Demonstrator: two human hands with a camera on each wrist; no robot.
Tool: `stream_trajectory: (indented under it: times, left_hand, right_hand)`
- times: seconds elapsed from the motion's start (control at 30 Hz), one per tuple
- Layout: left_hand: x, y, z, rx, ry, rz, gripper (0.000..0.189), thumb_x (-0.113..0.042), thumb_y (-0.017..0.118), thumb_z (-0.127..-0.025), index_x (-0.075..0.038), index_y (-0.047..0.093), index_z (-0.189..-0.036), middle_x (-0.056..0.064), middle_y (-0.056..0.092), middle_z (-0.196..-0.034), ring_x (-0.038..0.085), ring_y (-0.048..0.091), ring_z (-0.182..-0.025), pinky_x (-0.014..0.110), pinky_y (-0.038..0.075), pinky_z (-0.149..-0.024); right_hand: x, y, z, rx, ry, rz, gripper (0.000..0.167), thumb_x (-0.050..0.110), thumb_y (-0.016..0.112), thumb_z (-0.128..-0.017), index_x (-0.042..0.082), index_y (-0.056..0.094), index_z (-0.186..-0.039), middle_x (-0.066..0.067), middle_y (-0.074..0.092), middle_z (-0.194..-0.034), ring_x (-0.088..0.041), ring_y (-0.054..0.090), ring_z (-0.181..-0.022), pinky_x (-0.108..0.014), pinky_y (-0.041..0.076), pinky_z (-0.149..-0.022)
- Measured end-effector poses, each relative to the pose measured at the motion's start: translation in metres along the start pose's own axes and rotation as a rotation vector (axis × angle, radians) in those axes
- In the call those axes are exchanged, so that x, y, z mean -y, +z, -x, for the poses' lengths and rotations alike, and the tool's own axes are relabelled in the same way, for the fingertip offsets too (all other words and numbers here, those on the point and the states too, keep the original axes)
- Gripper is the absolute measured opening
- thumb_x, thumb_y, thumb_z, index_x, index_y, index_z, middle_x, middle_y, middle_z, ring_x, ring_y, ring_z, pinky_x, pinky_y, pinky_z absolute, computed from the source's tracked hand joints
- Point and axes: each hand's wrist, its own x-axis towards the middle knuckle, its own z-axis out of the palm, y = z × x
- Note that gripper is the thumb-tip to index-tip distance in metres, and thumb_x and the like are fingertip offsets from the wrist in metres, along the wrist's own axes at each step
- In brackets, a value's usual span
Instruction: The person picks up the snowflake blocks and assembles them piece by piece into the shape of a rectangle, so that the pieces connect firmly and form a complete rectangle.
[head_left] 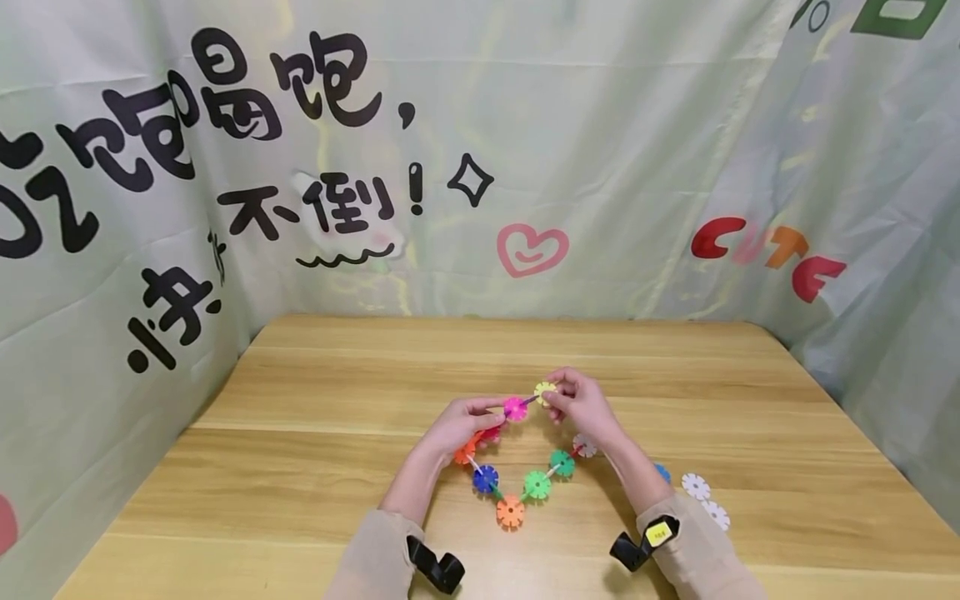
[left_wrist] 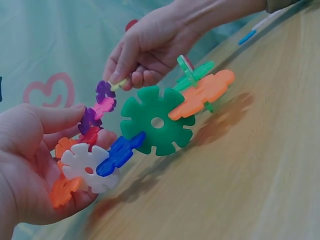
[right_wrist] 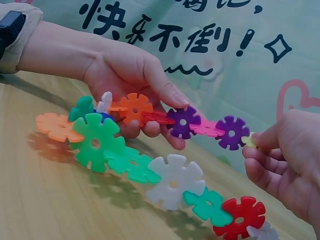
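A chain of notched plastic snowflake discs, slotted edge to edge, loops between my two hands. My left hand (head_left: 453, 429) holds the chain, its thumb near a purple disc (right_wrist: 182, 123) with orange and red ones over the fingers. Beyond that thumb come a pink disc (head_left: 515, 408) and a second purple disc (right_wrist: 232, 133). My right hand (head_left: 587, 408) pinches a pale yellow disc (head_left: 545, 393) against that purple disc; fingertips partly hide where they meet. Lower in the loop are a blue disc (head_left: 486, 478), an orange disc (head_left: 511, 512) and green discs (head_left: 537, 484).
Loose white discs (head_left: 696, 487) and a partly hidden blue disc (head_left: 662, 472) lie on the wooden table (head_left: 300, 483) beside my right forearm. A printed curtain (head_left: 600, 150) hangs behind the table's far edge. Black wrist mounts (head_left: 437, 567) sit on both sleeves.
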Motion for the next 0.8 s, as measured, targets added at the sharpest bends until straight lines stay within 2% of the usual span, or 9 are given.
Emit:
stream_trajectory:
  times: [0.27,0.47,0.6,0.8]
  left_hand:
    - [-0.0005,0.0012,-0.0012,0.010,0.004,0.016,0.034,-0.011,0.060,-0.090,-0.005,0.060,-0.123,0.016,0.067,-0.090,0.011,0.055,-0.060,0.021,0.045,-0.052]
    - [0.0003,0.0001,-0.0005,-0.008,-0.005,0.011,0.034,-0.010,0.061,-0.089,-0.007,0.060,-0.123,0.012,0.067,-0.087,0.011,0.056,-0.061,0.021,0.045,-0.052]
    - [-0.0010,0.0013,-0.0003,0.000,-0.022,0.045,0.035,-0.011,0.061,-0.089,-0.006,0.060,-0.124,0.011,0.065,-0.085,0.012,0.056,-0.061,0.021,0.046,-0.053]
    - [-0.0061,0.0043,0.0022,0.066,-0.054,0.049,0.038,-0.012,0.060,-0.089,-0.002,0.056,-0.126,0.017,0.064,-0.095,0.015,0.061,-0.073,0.028,0.053,-0.069]
  right_hand:
    - [0.0032,-0.0023,-0.0009,0.024,-0.004,-0.019,0.022,-0.007,0.056,-0.087,-0.010,0.052,-0.109,-0.008,0.054,-0.068,-0.016,0.054,-0.055,-0.027,0.051,-0.051]
    - [0.0054,0.0018,-0.0006,0.027,-0.022,0.013,0.020,-0.006,0.056,-0.088,-0.009,0.053,-0.108,-0.009,0.054,-0.068,-0.019,0.055,-0.057,-0.033,0.053,-0.053]
    - [0.0066,0.0013,-0.0004,0.019,-0.014,0.031,0.026,-0.004,0.056,-0.089,-0.010,0.052,-0.114,-0.018,0.055,-0.073,-0.022,0.056,-0.060,-0.036,0.054,-0.056]
    - [0.0066,-0.0002,-0.0029,0.028,0.000,0.069,0.032,0.001,0.054,-0.092,-0.010,0.051,-0.122,-0.026,0.056,-0.080,-0.021,0.057,-0.062,-0.037,0.055,-0.060]
